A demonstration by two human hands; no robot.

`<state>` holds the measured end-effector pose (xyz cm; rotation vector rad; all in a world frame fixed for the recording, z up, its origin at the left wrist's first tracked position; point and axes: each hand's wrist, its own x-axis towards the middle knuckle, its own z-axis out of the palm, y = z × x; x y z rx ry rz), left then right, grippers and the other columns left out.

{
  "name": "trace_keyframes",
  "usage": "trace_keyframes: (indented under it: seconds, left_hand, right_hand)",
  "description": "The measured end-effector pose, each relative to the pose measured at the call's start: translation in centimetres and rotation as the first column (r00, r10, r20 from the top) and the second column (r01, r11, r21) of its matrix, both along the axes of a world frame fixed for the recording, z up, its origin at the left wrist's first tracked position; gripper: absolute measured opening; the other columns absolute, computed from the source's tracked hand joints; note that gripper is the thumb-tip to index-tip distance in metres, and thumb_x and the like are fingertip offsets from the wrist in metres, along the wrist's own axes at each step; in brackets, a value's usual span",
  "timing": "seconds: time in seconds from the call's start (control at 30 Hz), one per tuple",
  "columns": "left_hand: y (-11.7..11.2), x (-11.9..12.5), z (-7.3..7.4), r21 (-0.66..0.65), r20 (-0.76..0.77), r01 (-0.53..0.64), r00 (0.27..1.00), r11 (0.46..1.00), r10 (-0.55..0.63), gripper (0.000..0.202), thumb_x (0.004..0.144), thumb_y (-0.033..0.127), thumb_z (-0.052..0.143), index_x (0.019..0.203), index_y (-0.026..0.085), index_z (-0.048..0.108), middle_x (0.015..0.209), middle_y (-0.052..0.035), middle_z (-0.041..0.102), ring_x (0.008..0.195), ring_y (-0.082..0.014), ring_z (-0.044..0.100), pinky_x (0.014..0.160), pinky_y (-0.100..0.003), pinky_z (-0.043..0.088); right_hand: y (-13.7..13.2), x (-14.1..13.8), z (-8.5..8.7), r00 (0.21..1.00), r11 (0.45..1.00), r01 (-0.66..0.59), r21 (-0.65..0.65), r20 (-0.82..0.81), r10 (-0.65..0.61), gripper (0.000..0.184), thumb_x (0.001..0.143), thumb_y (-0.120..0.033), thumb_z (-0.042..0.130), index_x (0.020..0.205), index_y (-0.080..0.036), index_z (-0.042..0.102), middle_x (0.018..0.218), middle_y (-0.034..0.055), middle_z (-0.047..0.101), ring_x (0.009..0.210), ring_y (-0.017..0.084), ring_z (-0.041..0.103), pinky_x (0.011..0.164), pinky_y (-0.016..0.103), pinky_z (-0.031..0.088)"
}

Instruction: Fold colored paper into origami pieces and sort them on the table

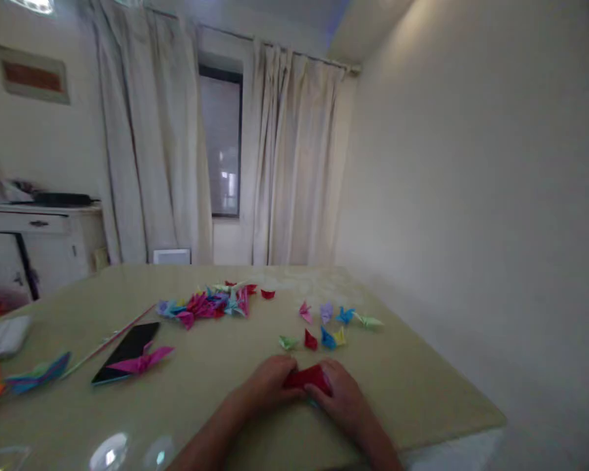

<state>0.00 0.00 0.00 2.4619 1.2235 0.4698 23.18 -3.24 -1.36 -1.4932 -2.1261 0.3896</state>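
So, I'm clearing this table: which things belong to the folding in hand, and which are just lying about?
Belonging: red paper, held by left hand and right hand; small folded pieces just beyond; coloured pile.
Lying about: black phone, thin stick.

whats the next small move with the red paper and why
Probably press the crease flat against the table. The left hand and right hand both pinch the red paper low on the tabletop, and it looks bulkier than the small folded pieces lying just beyond it, so it seems only partly folded.
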Motion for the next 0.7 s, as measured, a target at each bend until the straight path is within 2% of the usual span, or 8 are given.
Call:
trace_keyframes:
  seconds: [0.13,0.23,0.43,0.6,0.7]
  left_hand:
    - [-0.4,0.0,0.3,-0.019,0.011,-0.005,1.000,1.000,0.006,0.037,0.087,0.056,0.071,0.094,0.020,0.066,0.097,-0.0052,0.069,0.086,-0.0205,0.059,0.072,-0.029,0.037]
    - [-0.4,0.0,0.4,-0.019,0.014,0.000,1.000,1.000,0.000,0.036,0.087,0.054,0.071,0.095,0.020,0.065,0.099,-0.0056,0.069,0.089,-0.0215,0.060,0.075,-0.029,0.039]
    - [-0.4,0.0,0.6,-0.035,0.020,-0.001,1.000,0.999,0.002,0.033,0.088,0.052,0.070,0.096,0.020,0.065,0.099,-0.0047,0.069,0.090,-0.0215,0.060,0.076,-0.030,0.040]
    - [-0.4,-0.1,0.5,-0.034,0.028,-0.001,1.000,0.999,0.002,0.032,0.087,0.050,0.072,0.095,0.020,0.065,0.098,-0.0039,0.068,0.089,-0.0208,0.060,0.076,-0.029,0.040]
    - [-0.3,-0.1,0.4,-0.028,0.013,-0.008,1.000,1.000,0.008,0.032,0.087,0.050,0.073,0.095,0.020,0.066,0.097,-0.0039,0.068,0.088,-0.0208,0.060,0.074,-0.029,0.040]
  right_hand:
    - [-0.3,-0.1,0.5,1.000,0.999,0.003,0.037,-0.021,-0.002,0.036,0.094,-0.047,0.069,0.116,-0.019,0.070,0.126,0.0147,0.071,0.120,0.032,0.063,0.108,0.043,0.047]
    - [-0.5,-0.3,0.7,1.000,0.999,0.006,0.037,-0.006,-0.006,0.029,0.094,-0.044,0.070,0.108,-0.019,0.071,0.117,0.0129,0.072,0.110,0.030,0.066,0.101,0.040,0.050]
    - [-0.4,-0.4,0.6,1.000,0.998,0.006,0.058,-0.003,-0.005,0.035,0.093,-0.043,0.073,0.118,-0.019,0.070,0.124,0.0140,0.071,0.117,0.031,0.064,0.106,0.041,0.048]
    - [-0.6,-0.4,1.0,1.000,1.000,0.014,0.027,-0.021,-0.013,0.031,0.091,-0.040,0.074,0.114,-0.018,0.072,0.120,0.0136,0.072,0.112,0.030,0.065,0.103,0.040,0.049]
    - [-0.8,-0.4,1.4,0.998,1.000,0.002,0.014,-0.062,-0.001,0.036,0.090,-0.038,0.075,0.120,-0.019,0.071,0.124,0.0139,0.071,0.116,0.031,0.064,0.106,0.041,0.048]
